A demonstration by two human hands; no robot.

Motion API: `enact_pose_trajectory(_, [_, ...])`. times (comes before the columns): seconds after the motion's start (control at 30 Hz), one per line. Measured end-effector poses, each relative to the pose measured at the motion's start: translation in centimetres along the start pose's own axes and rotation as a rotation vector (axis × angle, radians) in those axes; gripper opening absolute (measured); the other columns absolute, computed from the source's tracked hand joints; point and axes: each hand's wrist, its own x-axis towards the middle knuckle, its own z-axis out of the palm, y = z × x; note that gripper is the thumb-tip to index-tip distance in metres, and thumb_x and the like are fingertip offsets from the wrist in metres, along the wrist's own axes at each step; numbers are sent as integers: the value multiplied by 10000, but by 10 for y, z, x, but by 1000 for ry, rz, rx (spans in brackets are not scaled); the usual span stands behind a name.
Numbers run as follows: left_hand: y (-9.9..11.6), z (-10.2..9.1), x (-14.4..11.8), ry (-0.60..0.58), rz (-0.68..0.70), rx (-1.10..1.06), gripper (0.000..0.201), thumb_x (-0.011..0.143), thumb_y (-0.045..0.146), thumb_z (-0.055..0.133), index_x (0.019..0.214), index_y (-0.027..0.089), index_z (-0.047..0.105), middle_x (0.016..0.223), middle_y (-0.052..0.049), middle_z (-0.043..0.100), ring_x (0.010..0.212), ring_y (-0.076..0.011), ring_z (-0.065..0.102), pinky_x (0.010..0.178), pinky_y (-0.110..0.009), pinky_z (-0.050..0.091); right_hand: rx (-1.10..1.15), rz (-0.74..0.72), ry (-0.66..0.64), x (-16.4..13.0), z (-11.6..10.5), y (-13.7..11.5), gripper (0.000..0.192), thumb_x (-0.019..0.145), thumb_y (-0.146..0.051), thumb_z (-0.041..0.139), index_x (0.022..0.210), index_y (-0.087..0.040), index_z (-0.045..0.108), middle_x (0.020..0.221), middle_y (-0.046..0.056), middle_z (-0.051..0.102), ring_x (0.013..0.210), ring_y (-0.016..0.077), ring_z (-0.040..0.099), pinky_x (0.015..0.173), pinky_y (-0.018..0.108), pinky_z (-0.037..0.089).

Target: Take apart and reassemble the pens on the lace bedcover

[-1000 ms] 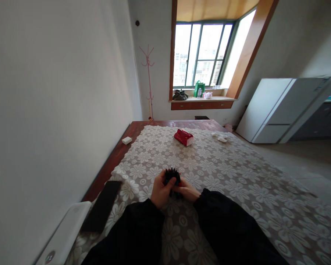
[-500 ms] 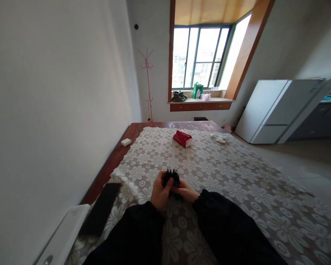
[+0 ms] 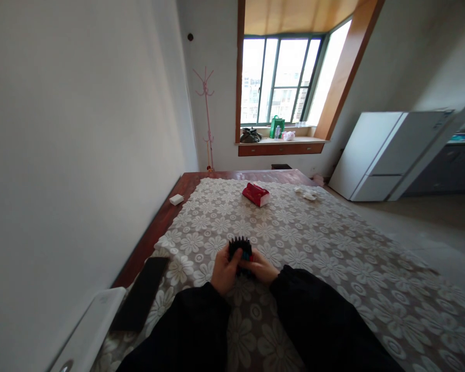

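Observation:
Between my hands is a small black toothed object (image 3: 239, 244), with pointed prongs along its far edge and small blue and red patches. Its exact kind I cannot make out. My left hand (image 3: 225, 267) is closed round its left side, the thumb lying across its near face. On the right and near side, my right hand (image 3: 260, 265) grips it with bent fingers. The fingers hide much of its lower part. Both hands are above a floral tablecloth (image 3: 298, 227), and whether they rest on it I cannot tell.
Beyond the hands lies a red tissue pack (image 3: 256, 195), with crumpled white tissue (image 3: 307, 194) to its right. A white charger (image 3: 176, 199) sits on the table's left wood border. At near left are a long dark flat object (image 3: 141, 294) and a white panel (image 3: 91, 325).
The toothed object has turned slightly in my hands, so more prongs and a blue patch show. My hands have hardly moved, and the view has shifted a little.

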Motion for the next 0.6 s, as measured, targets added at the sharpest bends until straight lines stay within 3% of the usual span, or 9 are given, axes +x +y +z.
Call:
enact_pose_trajectory(0.27, [3,0,-1,-16,18,75,324,877,440,566,963,140,652,903,-62,695,858,-217,629,812,-313,487,3,28,0,0,-1,1,394,737,-490,732,770,-114,617,709,28,576,694,156,531,655,279,445])
enact_pose_trajectory(0.47, [2,0,0,-18,-7,37,352,876,456,561,980,136,664,926,-71,704,874,-223,633,803,-314,485,1,12,14,0,1,-3,432,686,-474,778,887,-126,620,800,28,600,744,157,540,720,291,448])
enact_pose_trajectory(0.6, [3,6,-1,40,-1,30,350,873,459,568,1029,152,635,968,-71,684,931,-224,619,862,-337,475,-6,31,-3,-1,1,-1,420,703,-479,761,898,-129,633,801,33,615,776,177,560,748,309,456])
